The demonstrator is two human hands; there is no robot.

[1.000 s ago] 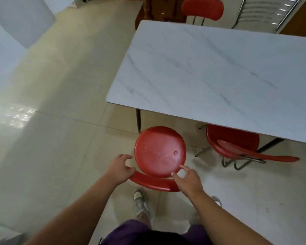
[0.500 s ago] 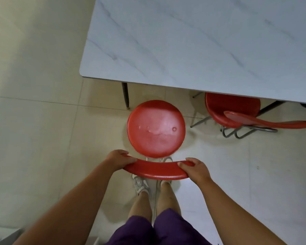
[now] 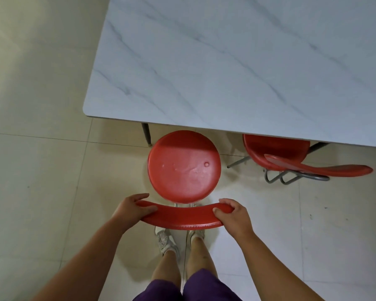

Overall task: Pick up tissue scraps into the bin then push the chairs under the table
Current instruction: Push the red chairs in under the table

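A red chair [image 3: 183, 168] with a round seat stands in front of me, its far rim just under the near edge of the white marble-look table [image 3: 237, 68]. My left hand [image 3: 132, 208] grips the left end of its curved red backrest [image 3: 182, 217]. My right hand [image 3: 231, 216] grips the right end. A second red chair [image 3: 276, 148] sits to the right, its seat partly under the table and its backrest sticking out toward the right. No tissue scraps or bin are in view.
A dark table leg [image 3: 146, 133] stands just left of the seat I hold. My feet in white shoes [image 3: 167, 241] are directly behind the backrest. Pale floor tiles [image 3: 37, 181] spread to the left and right.
The chair has moved forward toward the table, its seat rim now reaching the table edge. Both hands have gone from hovering at the backrest to gripping its ends. I stepped closer.
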